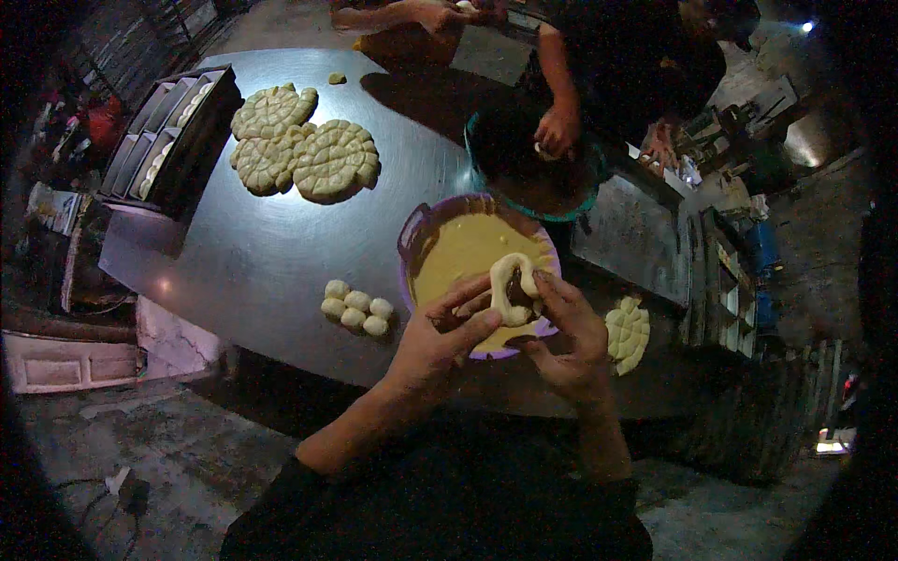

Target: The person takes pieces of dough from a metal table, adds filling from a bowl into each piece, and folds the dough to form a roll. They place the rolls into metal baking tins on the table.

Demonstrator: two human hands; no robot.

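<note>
Between my two hands is a piece of pale dough (505, 279), pulled into a ring with a hole in its middle. My left hand (444, 327) pinches its left side with thumb and fingers. On its right side, my right hand (567, 335) grips the edge between fingers and thumb. Below the dough stands a purple basin (409, 241) holding a yellowish batter or filling (458, 257). A small cluster of round dough balls (356, 308) lies on the metal table left of my hands. To the right of the basin sits a flat, segmented dough round (628, 335).
Three large segmented dough rounds (335, 161) lie at the far left of the metal table (243, 271). Beside them is a rack of long tins (168, 131), some holding dough. A co-worker's hand (558, 131) reaches over a teal-rimmed basin (585, 208). A dark tray (631, 238) stands at right.
</note>
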